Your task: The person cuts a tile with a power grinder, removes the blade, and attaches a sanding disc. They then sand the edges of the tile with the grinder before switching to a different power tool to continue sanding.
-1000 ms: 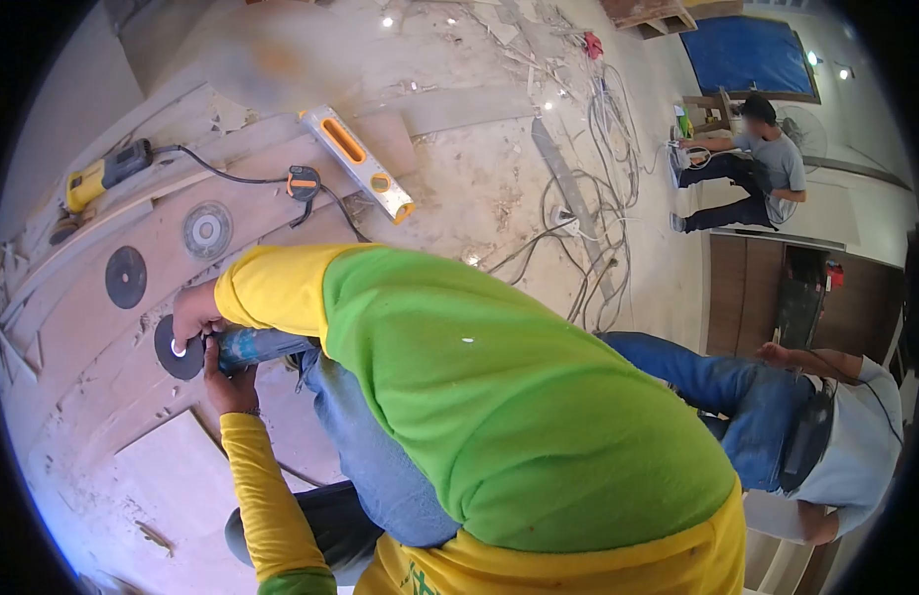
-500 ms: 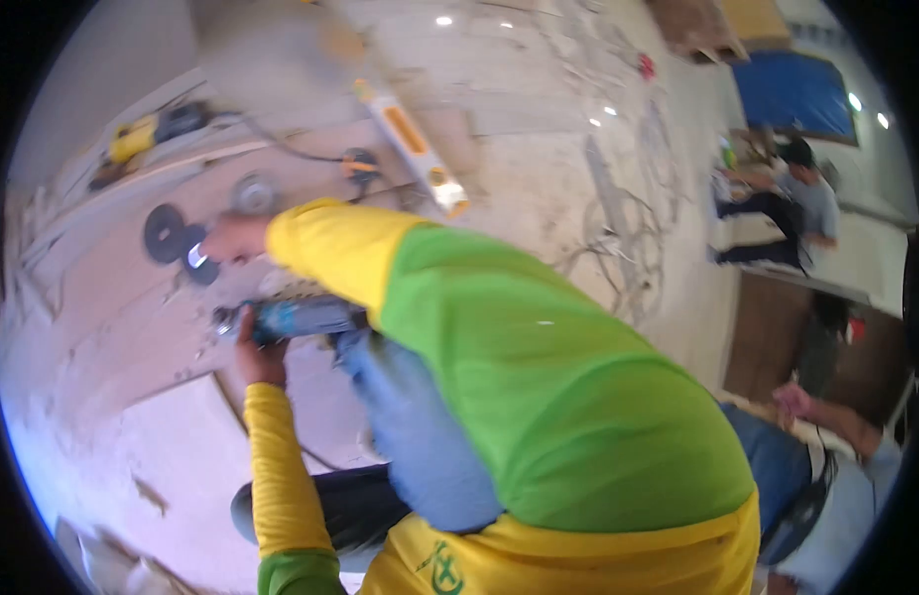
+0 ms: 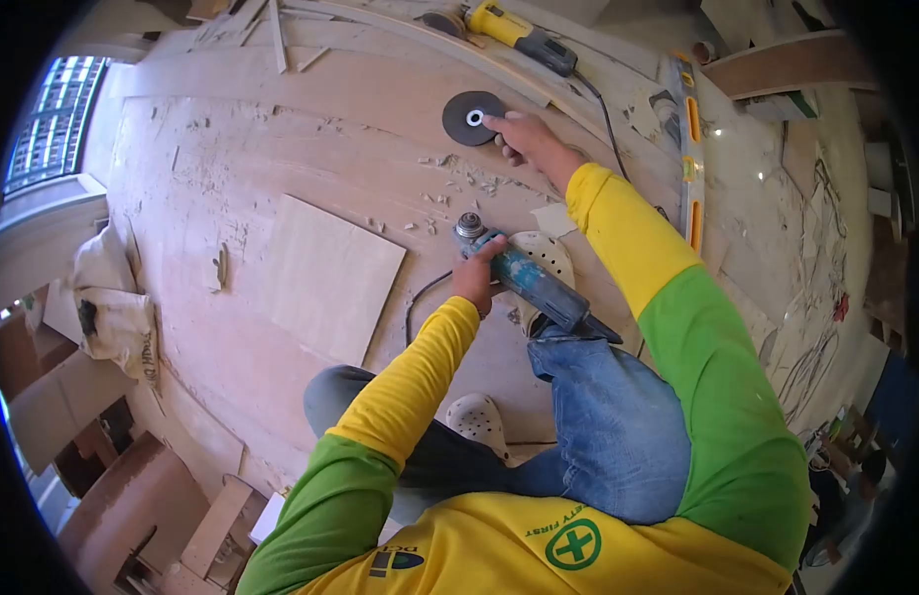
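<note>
My left hand [image 3: 474,276] is wrapped round the blue-green body of an angle grinder [image 3: 539,288]. The grinder's bare metal spindle end [image 3: 469,226] points away from me, and its rear rests by my right knee. Ahead and to the right, my right hand [image 3: 529,141] has its fingers closed at the edge of a dark round grinding disc [image 3: 461,106]. One fingertip reaches the pale ring [image 3: 475,117] at the disc's centre. Whether the disc touches the board below is hard to tell.
A yellow-and-grey power tool [image 3: 524,38] with a cord lies at the top. Right of my arm is a long spirit level [image 3: 691,149]. A square tile [image 3: 335,278] lies on the dusty board, with scattered chips. A cloth sack [image 3: 117,302] sits at left.
My view has swung round, so the board and tools appear rotated. Two dark discs showed apart before; now one shows, at my right hand. My left hand still holds the grinder.
</note>
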`<state>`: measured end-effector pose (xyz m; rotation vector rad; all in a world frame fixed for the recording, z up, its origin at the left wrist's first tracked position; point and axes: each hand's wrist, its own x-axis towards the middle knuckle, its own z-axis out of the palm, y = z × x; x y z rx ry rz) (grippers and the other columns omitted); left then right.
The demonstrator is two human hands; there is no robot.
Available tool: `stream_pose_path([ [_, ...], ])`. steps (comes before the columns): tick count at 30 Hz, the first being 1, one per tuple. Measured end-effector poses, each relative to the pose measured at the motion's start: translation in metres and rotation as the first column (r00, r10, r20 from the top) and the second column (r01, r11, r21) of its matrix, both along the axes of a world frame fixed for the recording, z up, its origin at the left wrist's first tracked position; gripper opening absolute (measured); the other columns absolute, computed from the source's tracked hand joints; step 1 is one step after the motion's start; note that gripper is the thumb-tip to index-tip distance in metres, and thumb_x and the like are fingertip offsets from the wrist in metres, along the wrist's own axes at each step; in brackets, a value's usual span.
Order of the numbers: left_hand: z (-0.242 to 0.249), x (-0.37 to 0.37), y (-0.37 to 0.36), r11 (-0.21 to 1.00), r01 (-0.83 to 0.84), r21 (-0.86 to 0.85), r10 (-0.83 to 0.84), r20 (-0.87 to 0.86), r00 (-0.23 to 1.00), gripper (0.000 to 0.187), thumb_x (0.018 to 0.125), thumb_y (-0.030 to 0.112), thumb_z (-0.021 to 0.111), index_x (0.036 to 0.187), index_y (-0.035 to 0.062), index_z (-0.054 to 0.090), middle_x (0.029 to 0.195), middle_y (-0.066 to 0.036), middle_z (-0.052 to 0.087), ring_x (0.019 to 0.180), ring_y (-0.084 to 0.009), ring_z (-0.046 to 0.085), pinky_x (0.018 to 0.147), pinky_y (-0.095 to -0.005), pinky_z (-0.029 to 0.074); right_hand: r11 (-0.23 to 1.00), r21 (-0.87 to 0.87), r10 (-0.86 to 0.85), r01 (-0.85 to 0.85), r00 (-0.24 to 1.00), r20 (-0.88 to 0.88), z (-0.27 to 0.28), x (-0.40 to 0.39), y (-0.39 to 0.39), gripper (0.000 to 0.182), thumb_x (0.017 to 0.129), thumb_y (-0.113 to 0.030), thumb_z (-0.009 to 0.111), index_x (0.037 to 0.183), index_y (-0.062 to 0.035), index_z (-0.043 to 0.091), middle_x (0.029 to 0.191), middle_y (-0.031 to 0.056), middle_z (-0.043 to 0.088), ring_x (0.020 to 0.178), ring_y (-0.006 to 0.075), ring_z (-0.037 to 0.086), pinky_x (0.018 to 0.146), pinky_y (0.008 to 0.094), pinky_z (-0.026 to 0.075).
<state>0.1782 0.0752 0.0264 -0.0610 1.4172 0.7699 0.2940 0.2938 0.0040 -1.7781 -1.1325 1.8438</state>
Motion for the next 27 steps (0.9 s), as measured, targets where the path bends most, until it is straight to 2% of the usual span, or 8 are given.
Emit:
stream_pose_path([
  [1, -0.006, -0.003, 0.000, 1.000, 0.007, -0.011, -0.007, 0.010, 1.000, 0.056, 0.084, 0.032, 0.077, 0.130, 0.0091, 0.053, 0.130, -0.018, 0.055, 0.113, -0.0343, 0.060, 0.093, -0.0558, 0.053, 0.992, -0.046, 0.120, -0.115, 0.987, 0.110, 0.001, 0.001, 0.006, 0.033, 0.091, -0.038, 0.071, 0.096, -0.0058, 0.064, 0.073, 0.0010, 0.055, 0.053, 0.0114, 0.049, 0.045, 0.0289, 0.042],
  [9, -0.008, -0.002, 0.003, 0.999, 0.018, -0.031, -0.017, 0.033, 0.999, 0.055, 0.086, 0.031, 0.075, 0.132, 0.0095, 0.053, 0.132, -0.017, 0.054, 0.114, -0.0345, 0.060, 0.095, -0.0559, 0.052, 0.945, 0.290, 0.037, -0.151, 0.930, 0.365, -0.004, 0.116, 0.005, 0.037, 0.080, -0.037, 0.080, 0.094, -0.0047, 0.070, 0.079, 0.0028, 0.066, 0.059, 0.0138, 0.056, 0.049, 0.0314, 0.045],
  [11, -0.006, -0.001, 0.005, 0.999, 0.012, -0.035, -0.011, 0.047, 0.999, 0.058, 0.086, 0.031, 0.075, 0.134, 0.0090, 0.052, 0.133, -0.016, 0.054, 0.114, -0.0339, 0.060, 0.096, -0.0553, 0.051, 0.958, 0.134, 0.167, -0.254, 0.872, 0.461, -0.010, 0.134, -0.010, 0.050, 0.073, -0.036, 0.085, 0.108, -0.0040, 0.068, 0.092, 0.0093, 0.071, 0.078, 0.0200, 0.066, 0.065, 0.0348, 0.053],
  [15, -0.007, -0.002, 0.006, 0.999, 0.028, -0.029, -0.027, 0.027, 0.999, 0.058, 0.087, 0.031, 0.075, 0.134, 0.0078, 0.052, 0.132, -0.015, 0.054, 0.115, -0.0330, 0.059, 0.097, -0.0546, 0.051, 0.861, 0.273, 0.133, -0.430, 0.707, 0.694, 0.004, 0.123, -0.054, 0.067, 0.069, -0.036, 0.087, 0.123, -0.0037, 0.062, 0.114, 0.0183, 0.069, 0.105, 0.0294, 0.067, 0.088, 0.0389, 0.053],
  [17, -0.008, -0.003, 0.005, 0.999, 0.028, -0.035, -0.027, 0.028, 0.999, 0.058, 0.087, 0.031, 0.075, 0.134, 0.0077, 0.051, 0.132, -0.015, 0.054, 0.115, -0.0328, 0.059, 0.097, -0.0546, 0.051, 0.881, 0.082, 0.229, -0.465, 0.571, 0.788, 0.022, 0.108, -0.057, 0.083, 0.066, -0.038, 0.088, 0.133, -0.0023, 0.055, 0.128, 0.0230, 0.063, 0.124, 0.0356, 0.058, 0.103, 0.0396, 0.046],
  [24, -0.009, -0.008, 0.001, 0.999, 0.016, -0.032, -0.013, 0.094, 0.995, 0.058, 0.088, 0.033, 0.074, 0.135, 0.0081, 0.052, 0.130, -0.013, 0.056, 0.113, -0.0290, 0.061, 0.099, -0.0501, 0.051, 0.827, -0.023, 0.330, -0.561, 0.453, 0.828, 0.009, 0.113, -0.032, 0.084, 0.063, -0.037, 0.090, 0.130, 0.0009, 0.056, 0.121, 0.0252, 0.066, 0.113, 0.0393, 0.064, 0.094, 0.0396, 0.051],
  [26, -0.017, -0.009, -0.001, 1.000, 0.013, -0.028, -0.010, 0.111, 0.994, 0.058, 0.088, 0.033, 0.075, 0.135, 0.0082, 0.052, 0.129, -0.012, 0.057, 0.112, -0.0281, 0.061, 0.099, -0.0489, 0.051, 0.782, -0.106, 0.493, -0.614, 0.505, 0.708, -0.011, 0.127, -0.017, 0.070, 0.067, -0.035, 0.089, 0.121, -0.0004, 0.060, 0.101, 0.0184, 0.071, 0.084, 0.0322, 0.069, 0.074, 0.0383, 0.056],
  [27, -0.023, -0.009, -0.002, 1.000, 0.016, -0.019, -0.014, 0.112, 0.994, 0.057, 0.088, 0.034, 0.074, 0.135, 0.0086, 0.053, 0.129, -0.012, 0.058, 0.112, -0.0279, 0.061, 0.099, -0.0481, 0.051, 0.774, -0.105, 0.499, -0.624, 0.501, 0.707, -0.008, 0.128, -0.016, 0.070, 0.067, -0.035, 0.089, 0.121, -0.0004, 0.060, 0.101, 0.0184, 0.071, 0.084, 0.0322, 0.069, 0.074, 0.0383, 0.056],
])
